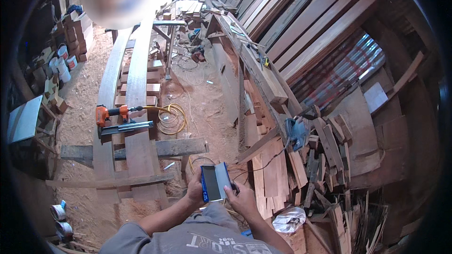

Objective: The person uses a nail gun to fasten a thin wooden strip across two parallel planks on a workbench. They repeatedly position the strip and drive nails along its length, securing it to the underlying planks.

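Low in the middle, in front of my body, I hold a small flat blue box [214,184], tilted, with a dark grey panel and a paler grey panel facing up. What the panels are I cannot make out. My left hand [196,188] is closed around the box's left edge. My right hand [239,199] grips its lower right side, thumb on the pale panel. Ahead to the left, an orange nail gun [111,115] with a grey magazine lies across two long boards [136,80]. A coiled yellow hose [172,118] runs from it.
A crosswise beam [176,147] and a thin batten [113,182] lie close ahead. At right stands a long timber bench [263,82] with a blue power tool [296,134] at its end. Stacked planks [325,28] lean beyond; white buckets [63,63] stand left. A person, blurred, is at the far end.
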The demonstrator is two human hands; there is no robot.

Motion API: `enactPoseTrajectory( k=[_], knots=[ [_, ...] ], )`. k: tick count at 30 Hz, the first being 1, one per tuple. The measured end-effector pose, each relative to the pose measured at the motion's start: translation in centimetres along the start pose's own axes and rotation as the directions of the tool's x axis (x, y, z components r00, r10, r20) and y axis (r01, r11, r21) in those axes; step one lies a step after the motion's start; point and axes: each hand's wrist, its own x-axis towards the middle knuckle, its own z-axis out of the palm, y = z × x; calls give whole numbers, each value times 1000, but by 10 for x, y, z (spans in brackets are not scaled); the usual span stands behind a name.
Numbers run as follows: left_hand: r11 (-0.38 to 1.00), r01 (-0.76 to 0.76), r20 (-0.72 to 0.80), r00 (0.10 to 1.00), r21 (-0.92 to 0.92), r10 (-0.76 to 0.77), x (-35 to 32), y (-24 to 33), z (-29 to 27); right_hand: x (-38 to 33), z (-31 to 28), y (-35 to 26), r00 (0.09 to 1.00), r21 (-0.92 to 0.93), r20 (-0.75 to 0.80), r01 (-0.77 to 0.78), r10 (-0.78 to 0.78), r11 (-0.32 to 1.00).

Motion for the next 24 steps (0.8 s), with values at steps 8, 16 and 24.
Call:
enactPoseTrajectory(
  k=[8,16,24],
  knots=[
    [990,-103,-134,984,100,116,85,26,35,129,-44,20,985,69,151,76,-86,995],
    [989,-96,-315,940,114,128,281,17,46,284,-135,60,979,-25,94,186,-183,982],
    [956,94,-459,887,279,47,505,-3,132,434,-257,94,983,-239,-92,133,-159,962]
  ],
)
